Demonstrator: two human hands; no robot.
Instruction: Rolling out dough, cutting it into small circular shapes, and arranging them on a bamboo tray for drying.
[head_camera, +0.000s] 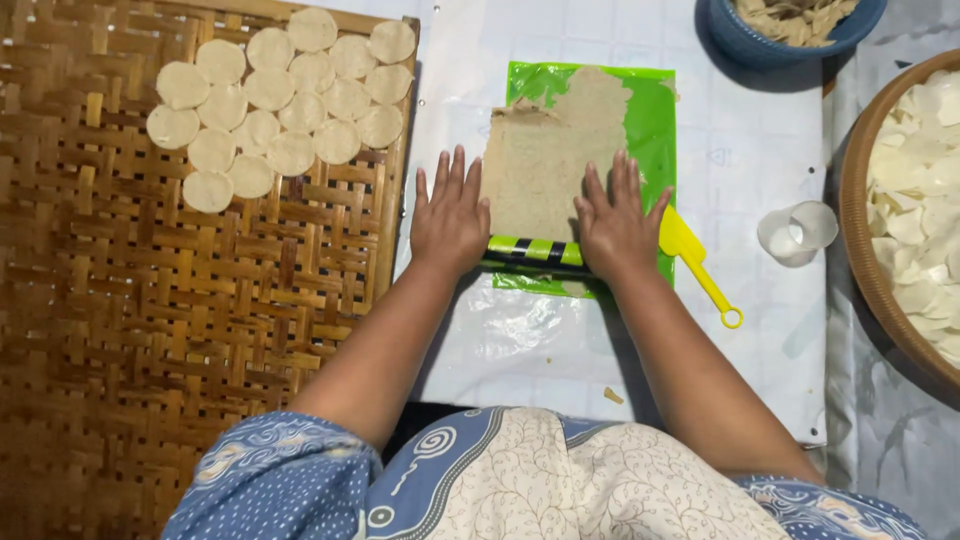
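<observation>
The landmark here is the bright green plastic sheet that lies flat on the white cloth-covered surface. On this sheet rests a thin, flat layer of beige dough, rolled out into a rough rectangle with a torn upper edge. At the near edge of the green sheet lies a roller with green and black stripes — both hands press on it.

The left hand is flat, fingers stretched and close together, palm down on the left end of the roller, with fingertips at the left edge of the dough. The right hand is also flat and spread, palm down on the right end, its fingers reaching onto the dough. Neither hand is closed around anything.

Just right of the green sheet lies a small yellow plastic scraper with a looped handle, touching the sheet's edge. Further right stands a small clear plastic cup. Left of the sheet is a brown woven bamboo tray carrying round pale dough discs (they overlap a little). Beyond the sheet, to the upper right, a blue bowl is partly in view.
</observation>
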